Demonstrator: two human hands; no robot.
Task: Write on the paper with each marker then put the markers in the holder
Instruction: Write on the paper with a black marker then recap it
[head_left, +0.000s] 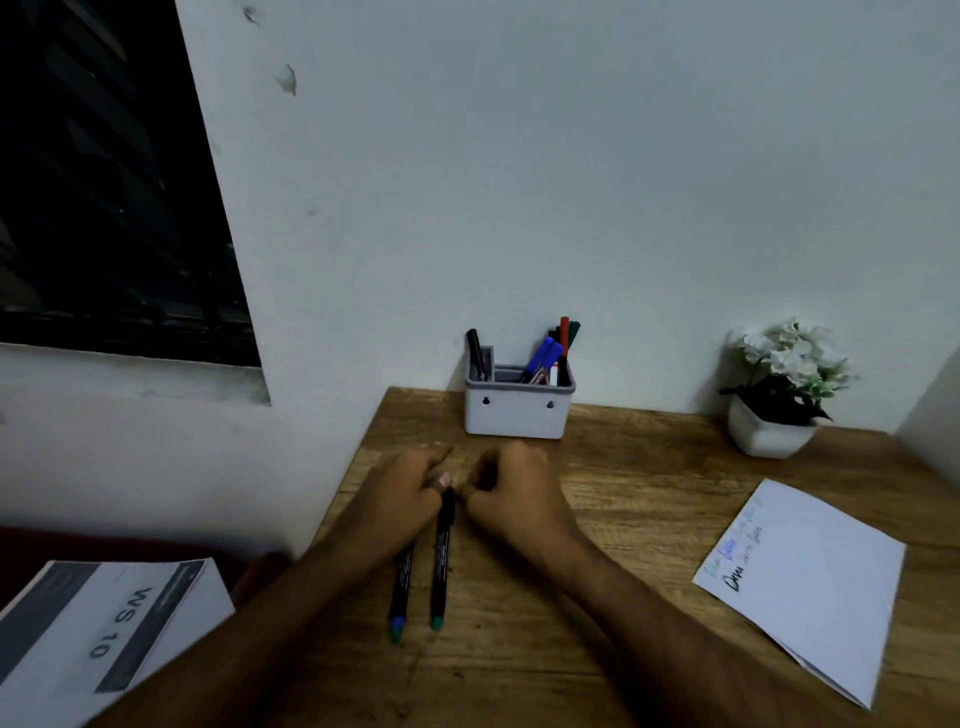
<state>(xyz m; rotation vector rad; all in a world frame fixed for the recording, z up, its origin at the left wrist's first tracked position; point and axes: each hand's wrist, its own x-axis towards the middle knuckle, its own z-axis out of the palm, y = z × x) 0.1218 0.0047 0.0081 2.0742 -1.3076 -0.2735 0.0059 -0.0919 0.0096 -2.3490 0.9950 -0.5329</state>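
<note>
Two black markers lie side by side on the wooden table. One marker (442, 566) has a green end. The other marker (401, 592) shows blue and green at its near end. My left hand (402, 496) and my right hand (511, 488) meet with curled fingers at the far end of the green-ended marker, and both seem to pinch it. My left hand also covers the far end of the second marker. The grey holder (519, 415) stands against the wall with several markers in it. The white paper (815, 582) with writing on it lies at the right.
A white pot of white flowers (769, 434) stands at the back right. A printed sheet marked "WS 10" (104, 629) lies off the table's left edge. A dark window fills the upper left.
</note>
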